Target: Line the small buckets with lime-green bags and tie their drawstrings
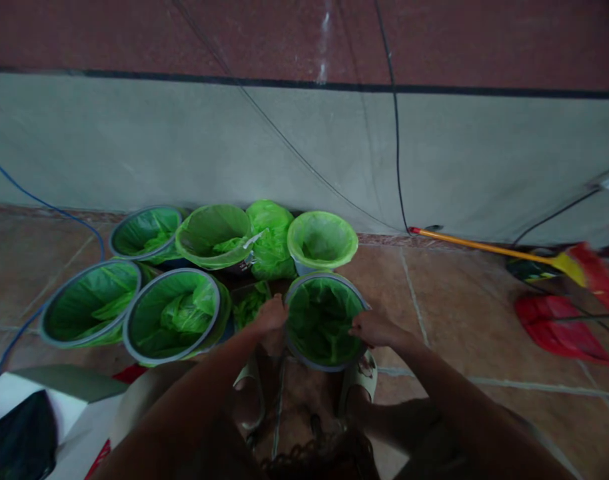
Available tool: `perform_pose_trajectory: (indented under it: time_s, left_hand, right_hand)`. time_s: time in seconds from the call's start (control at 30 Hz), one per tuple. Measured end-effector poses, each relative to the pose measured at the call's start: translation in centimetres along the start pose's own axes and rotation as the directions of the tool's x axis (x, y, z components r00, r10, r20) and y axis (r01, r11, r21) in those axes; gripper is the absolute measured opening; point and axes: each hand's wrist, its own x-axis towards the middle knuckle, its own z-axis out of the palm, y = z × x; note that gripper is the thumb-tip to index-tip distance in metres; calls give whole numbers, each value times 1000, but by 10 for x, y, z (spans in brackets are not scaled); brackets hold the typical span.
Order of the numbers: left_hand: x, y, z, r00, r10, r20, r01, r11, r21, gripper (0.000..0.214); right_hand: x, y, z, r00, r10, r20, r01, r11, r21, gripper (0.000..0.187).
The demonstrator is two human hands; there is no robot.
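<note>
Between my feet stands a round trash bin [329, 367] with a grey rim, lined with a green plastic bag [324, 320]. My left hand [273, 313] is closed at the left side of its rim. At the right side of the rim, my right hand [374, 328] is closed with its fingers curled over the edge. Whether the fingers pinch the bag as well as the rim is hard to make out. Just behind stands another lined bin [322, 240], lighter in colour. A bulging green bag [272, 233] sits beside it against the wall.
Several more green-lined bins [172, 317] stand to the left. An orange-handled broom [484, 245] and a red dustpan [559, 333] lie at the right. A white box [69, 427] with a dark item is at lower left. A blue cable [39, 200] crosses the tiled floor.
</note>
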Motion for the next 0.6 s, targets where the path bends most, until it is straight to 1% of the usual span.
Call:
perform_pose_trajectory:
  time_s: [0.07, 0.1, 0.23, 0.33, 0.47, 0.6]
  left_hand:
    - [2, 0, 5, 999, 34, 0, -34, 999, 12, 37]
    - [3, 1, 7, 999, 52, 4, -52, 998, 17, 35]
    - [5, 6, 10, 996, 79, 42, -81, 996, 45, 32]
    - [4, 10, 10, 992, 113, 48, -114, 993, 33, 32]
    - [1, 12, 8, 983, 180, 44, -180, 984, 1, 26]
    - [-2, 13, 3, 975, 221, 33, -221, 975, -4, 28]
  right_hand:
    - [3, 1, 3, 999, 23, -34, -26, 993, -117, 24]
    - [4, 2, 4, 998, 37, -59, -45, 989, -141, 23]
    - [8, 8, 4, 991, 96, -93, -110, 981, -159, 27]
    - [10, 8, 2, 973, 165, -160, -184, 976, -113, 28]
    - [10, 6, -7, 922, 271, -278, -289, 957, -25, 33]
    - [10, 9, -23, 876, 358, -324, -353, 932, 76, 43]
